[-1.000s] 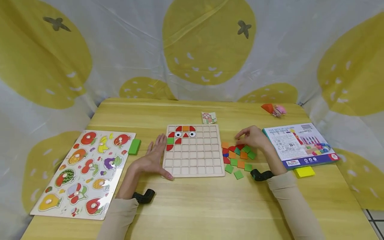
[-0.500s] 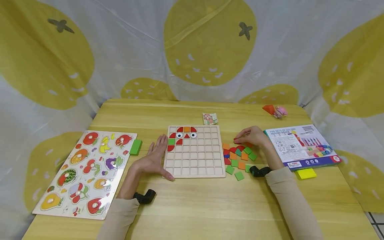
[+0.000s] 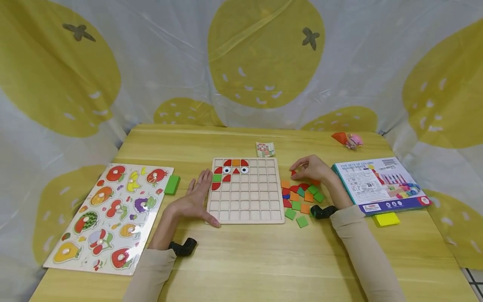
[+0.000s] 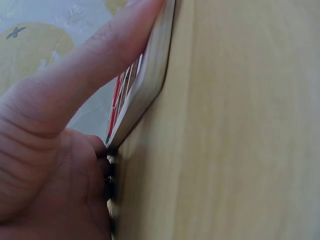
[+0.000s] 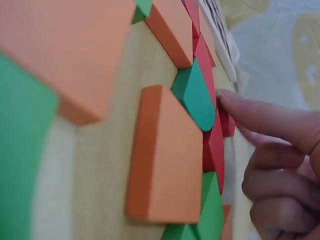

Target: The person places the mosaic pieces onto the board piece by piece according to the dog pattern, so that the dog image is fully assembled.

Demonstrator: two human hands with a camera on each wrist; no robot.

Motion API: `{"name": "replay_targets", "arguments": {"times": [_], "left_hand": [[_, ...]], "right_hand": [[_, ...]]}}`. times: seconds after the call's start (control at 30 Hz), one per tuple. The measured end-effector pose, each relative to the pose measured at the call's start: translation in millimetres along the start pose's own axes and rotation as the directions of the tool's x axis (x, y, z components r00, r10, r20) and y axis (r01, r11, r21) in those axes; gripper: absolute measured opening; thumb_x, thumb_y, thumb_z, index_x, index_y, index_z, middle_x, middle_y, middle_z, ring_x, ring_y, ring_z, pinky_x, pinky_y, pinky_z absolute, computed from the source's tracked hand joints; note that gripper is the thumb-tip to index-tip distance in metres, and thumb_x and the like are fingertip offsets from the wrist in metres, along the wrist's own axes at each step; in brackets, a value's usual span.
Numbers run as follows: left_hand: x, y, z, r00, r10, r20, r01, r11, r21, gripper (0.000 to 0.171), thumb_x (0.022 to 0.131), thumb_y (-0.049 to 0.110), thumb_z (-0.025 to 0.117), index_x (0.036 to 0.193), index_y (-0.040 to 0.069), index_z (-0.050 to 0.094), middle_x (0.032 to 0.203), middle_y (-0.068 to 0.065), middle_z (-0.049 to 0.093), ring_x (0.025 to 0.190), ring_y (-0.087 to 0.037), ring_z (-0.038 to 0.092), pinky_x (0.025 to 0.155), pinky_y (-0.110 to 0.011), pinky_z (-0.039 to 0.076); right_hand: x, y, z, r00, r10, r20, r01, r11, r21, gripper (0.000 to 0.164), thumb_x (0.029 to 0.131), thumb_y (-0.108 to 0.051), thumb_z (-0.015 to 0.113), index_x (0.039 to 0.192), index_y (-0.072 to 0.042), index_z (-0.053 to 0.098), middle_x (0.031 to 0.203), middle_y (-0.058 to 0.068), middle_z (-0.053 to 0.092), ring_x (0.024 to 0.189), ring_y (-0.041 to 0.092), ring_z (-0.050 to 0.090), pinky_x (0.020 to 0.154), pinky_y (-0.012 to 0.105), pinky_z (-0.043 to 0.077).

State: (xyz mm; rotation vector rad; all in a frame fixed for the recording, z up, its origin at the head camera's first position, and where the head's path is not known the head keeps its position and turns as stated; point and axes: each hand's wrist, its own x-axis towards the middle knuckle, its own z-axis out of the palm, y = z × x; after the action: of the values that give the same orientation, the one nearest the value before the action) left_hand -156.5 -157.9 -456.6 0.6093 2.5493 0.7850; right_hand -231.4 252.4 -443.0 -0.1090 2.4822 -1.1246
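My left hand [image 3: 192, 200] lies with spread, straight fingers along the left edge of a square wooden grid board [image 3: 244, 205]. The thumb rests at the board's near left corner, also plain in the left wrist view. Red, orange, green and eyed pieces fill some cells at the board's upper left. Right of the board, my right hand [image 3: 316, 168] pinches a small red tile [image 3: 293, 172] between thumb and index finger, above the far side of a loose tile pile. In the right wrist view the red tile [image 5: 228, 125] is partly hidden by tiles in front.
Loose tiles, including a green square [image 3: 302, 221], lie right of the board. A picture card [image 3: 266, 149] is behind it. At left are a fruit puzzle [image 3: 126, 199] and a green block [image 3: 172, 185]; at right, a printed box [image 3: 381, 184], yellow block [image 3: 386, 219] and small toy [image 3: 354, 141].
My right hand has picked a red tile out of the pile and moved slightly left with it. The left hand keeps its place on the board's edge.
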Motion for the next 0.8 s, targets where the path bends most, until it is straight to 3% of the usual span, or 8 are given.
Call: {"name": "replay_targets", "arguments": {"times": [0.13,0.23,0.43,0.57,0.7,0.8], "left_hand": [[-0.7,-1.2,-0.7,1.000,-0.001,-0.003,0.001,1.000,0.004,0.154,0.050,0.056,0.090,0.153,0.004,-0.013,0.161,-0.017,-0.018,0.149,-0.035,-0.018,0.119,-0.060,-0.008],[-1.0,-1.0,-0.8,1.000,0.001,-0.004,-0.001,1.000,0.001,0.155,0.050,0.056,0.090,0.153,0.004,-0.013,0.161,-0.017,-0.018,0.149,-0.035,-0.018,0.119,-0.060,-0.008],[1.5,0.4,-0.9,1.000,0.002,-0.002,-0.002,1.000,-0.001,0.155,0.050,0.055,0.090,0.153,0.004,-0.013,0.161,-0.018,-0.019,0.149,-0.034,-0.018,0.119,-0.060,-0.008],[-0.7,-1.4,-0.5,1.000,-0.013,0.000,0.013,1.000,-0.006,0.154,0.050,0.055,0.091,0.153,0.004,-0.013,0.161,-0.016,-0.019,0.150,-0.033,-0.018,0.119,-0.059,-0.008],[-3.1,-2.1,-0.9,1.000,-0.013,0.000,0.013,1.000,-0.006,0.154,0.051,0.055,0.090,0.153,0.004,-0.012,0.161,-0.016,-0.018,0.150,-0.033,-0.018,0.119,-0.059,-0.008],[-1.3,-1.2,-0.9,1.000,0.000,0.003,0.000,1.000,0.009,0.153,0.051,0.056,0.090,0.153,0.004,-0.012,0.161,-0.017,-0.018,0.150,-0.034,-0.018,0.119,-0.060,-0.008]], "right_hand": [[1,-2,-3,0.995,0.072,-0.065,-0.078,0.993,-0.088,0.030,0.080,-0.032,0.078,0.090,-0.005,0.072,0.064,-0.001,0.060,0.057,0.014,0.042,0.054,0.026,0.036],[0,1,-8,0.995,0.085,-0.055,-0.091,0.991,-0.099,0.033,0.081,-0.034,0.077,0.091,-0.004,0.071,0.075,0.000,0.065,0.062,0.014,0.046,0.057,0.026,0.038],[-3,12,-15,0.998,0.008,0.055,-0.010,0.999,0.034,0.037,0.078,-0.017,0.081,0.108,0.000,0.068,0.057,-0.003,0.053,0.049,0.010,0.039,0.052,0.025,0.036],[-1,14,-13,0.999,-0.041,0.020,0.041,0.999,-0.006,0.034,0.075,-0.019,0.083,0.102,-0.002,0.072,0.051,-0.007,0.039,0.046,0.010,0.031,0.049,0.025,0.030],[1,9,-8,0.998,-0.040,-0.042,0.038,0.998,-0.059,0.029,0.076,-0.021,0.082,0.097,-0.004,0.073,0.052,-0.007,0.041,0.051,0.012,0.033,0.052,0.025,0.032],[-2,2,-5,0.997,-0.016,-0.071,0.013,0.999,-0.043,0.027,0.079,-0.020,0.080,0.098,-0.003,0.073,0.054,-0.006,0.046,0.052,0.012,0.037,0.052,0.025,0.035]]}}
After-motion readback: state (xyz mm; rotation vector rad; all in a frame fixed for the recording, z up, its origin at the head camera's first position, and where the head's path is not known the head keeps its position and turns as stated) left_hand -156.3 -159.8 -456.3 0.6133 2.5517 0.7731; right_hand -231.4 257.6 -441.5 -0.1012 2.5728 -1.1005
